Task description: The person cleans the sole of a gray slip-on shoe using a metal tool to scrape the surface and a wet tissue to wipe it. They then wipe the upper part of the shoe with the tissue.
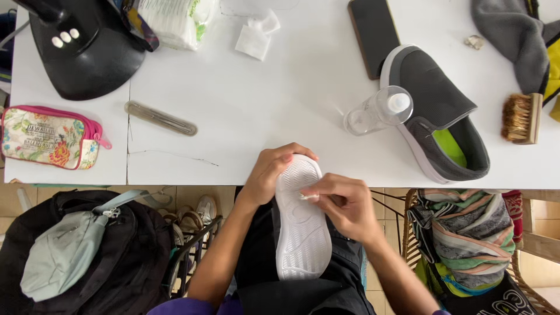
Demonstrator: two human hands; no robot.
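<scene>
A shoe [302, 219] is being held upside down over the person's lap, just below the edge of the white table [262, 105]. Its white sole is facing up. The toe end is being gripped by the left hand [269, 172], with the fingers curled around the tip. The right hand [344, 201] is being pressed on the sole near its middle. Its fingers are pinched shut on a small white thing [307, 196], which may be a cotton pad, though it is too small to be told for sure.

On the table, the other shoe [437, 111] is lying right side up, grey with a green inside. A clear bottle [378, 111] is lying on its side, touching that shoe. A brown brush [522, 118] is sitting near the right edge. A dark phone [375, 36] is lying face down above the grey shoe. A flowery pouch [49, 137] is resting at the left edge.
</scene>
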